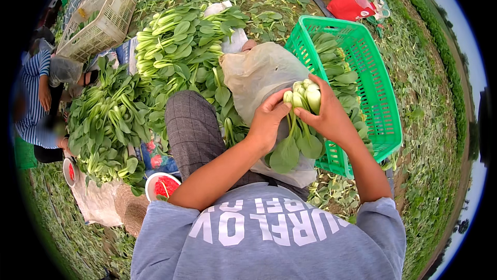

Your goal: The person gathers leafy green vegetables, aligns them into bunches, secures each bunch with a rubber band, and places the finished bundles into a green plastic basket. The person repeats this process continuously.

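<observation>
Both my hands hold a small bunch of bok choy (297,105) over my plastic-covered knee, its pale bases up and its leaves hanging down. My left hand (271,118) grips the near side of the stems, fingers at the bases. Around the other side of the bunch curls my right hand (326,115). Just right of it, a green plastic crate (378,109) has bok choy (337,62) packed along its left side. Loose bok choy lies in a large heap (182,43) beyond my other knee, and more is piled (112,120) to the left.
A cream plastic crate (103,25) stands at the upper left, near a person in a striped top (33,82). A white bowl (149,188) of red ties sits by my left elbow, a similar bowl (70,173) further left. A red bag (349,2) lies beyond the green crate.
</observation>
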Demonstrator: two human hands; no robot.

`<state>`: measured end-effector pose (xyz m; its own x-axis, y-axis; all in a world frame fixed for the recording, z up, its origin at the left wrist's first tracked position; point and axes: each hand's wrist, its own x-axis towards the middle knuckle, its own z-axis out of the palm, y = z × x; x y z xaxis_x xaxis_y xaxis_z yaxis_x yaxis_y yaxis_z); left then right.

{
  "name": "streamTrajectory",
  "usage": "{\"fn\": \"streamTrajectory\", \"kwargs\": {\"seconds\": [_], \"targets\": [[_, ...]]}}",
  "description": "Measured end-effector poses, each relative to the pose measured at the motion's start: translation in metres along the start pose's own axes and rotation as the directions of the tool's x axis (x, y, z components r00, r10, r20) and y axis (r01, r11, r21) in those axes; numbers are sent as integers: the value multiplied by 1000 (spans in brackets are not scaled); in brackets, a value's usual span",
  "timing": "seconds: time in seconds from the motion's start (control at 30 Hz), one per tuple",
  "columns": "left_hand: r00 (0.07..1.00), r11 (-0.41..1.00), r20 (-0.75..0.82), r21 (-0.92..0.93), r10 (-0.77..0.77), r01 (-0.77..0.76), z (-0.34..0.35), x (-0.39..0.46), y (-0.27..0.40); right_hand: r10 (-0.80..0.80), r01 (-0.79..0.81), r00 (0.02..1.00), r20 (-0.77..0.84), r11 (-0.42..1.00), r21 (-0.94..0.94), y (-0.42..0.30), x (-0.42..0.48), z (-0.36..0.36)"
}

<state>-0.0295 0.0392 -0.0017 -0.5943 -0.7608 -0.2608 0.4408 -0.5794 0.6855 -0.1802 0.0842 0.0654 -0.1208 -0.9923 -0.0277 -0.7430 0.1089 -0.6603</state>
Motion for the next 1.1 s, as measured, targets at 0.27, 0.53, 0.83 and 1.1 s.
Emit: {"fn": "streamTrajectory", "kwargs": {"seconds": [0.27, 0.53, 0.83, 1.1], "targets": [[990, 943, 124, 319, 61, -98, -8, 10, -2, 40, -41, 998, 51, 999, 20, -7, 8, -9], [964, 958, 265, 275, 7, -83, -17, 22, 0, -25, 26, 1000, -11, 999, 47, 10, 1, -9], [919, 964, 350, 248, -183, 98, -14, 50, 6, 24, -43, 985, 173, 993, 107, 18, 23, -32], [896, 957, 430, 290, -111, -20, -19, 56, -4, -13, 15, 999, 48, 999, -39, 23, 1, -19]]}}
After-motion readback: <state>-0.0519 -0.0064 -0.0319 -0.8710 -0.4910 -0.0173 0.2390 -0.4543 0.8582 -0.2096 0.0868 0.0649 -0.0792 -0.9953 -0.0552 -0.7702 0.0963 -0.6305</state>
